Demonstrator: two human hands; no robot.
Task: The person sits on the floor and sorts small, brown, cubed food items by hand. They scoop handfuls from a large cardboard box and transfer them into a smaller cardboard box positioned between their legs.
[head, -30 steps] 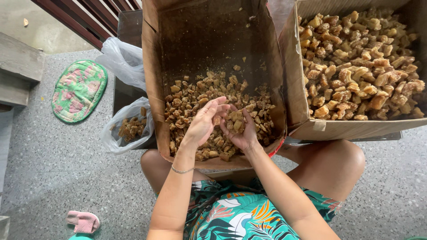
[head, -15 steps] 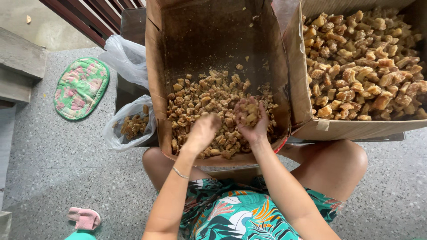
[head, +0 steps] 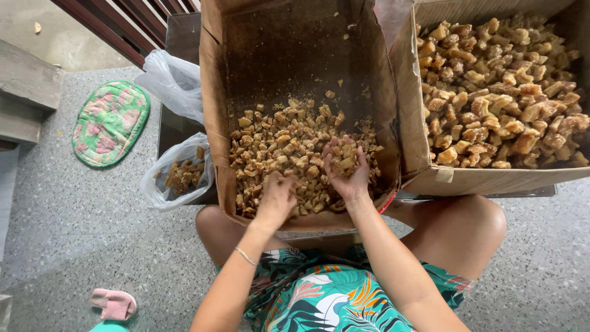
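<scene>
Reaching forward from a lap covered in teal tropical-print fabric [head: 319,301], both forearms are extended into the tall brown cardboard box [head: 215,123] propped against the knees. The left hand [head: 276,200] is turned palm down with its fingers curled loosely into the heap; whether anything is gripped beneath it cannot be told. The right hand [head: 347,169] is turned palm up and cupped, and a small mound of pieces is cradled in it. The small tan, crusty, irregular chunks [head: 276,144] are piled across the near part of the box floor, dry and crumbly in look. Just left of the box, a clear plastic bag [head: 175,175] with a few similar chunks is seen. Farther right, a second cardboard box [head: 430,178] is filled with larger golden-brown chunks [head: 498,92].
</scene>
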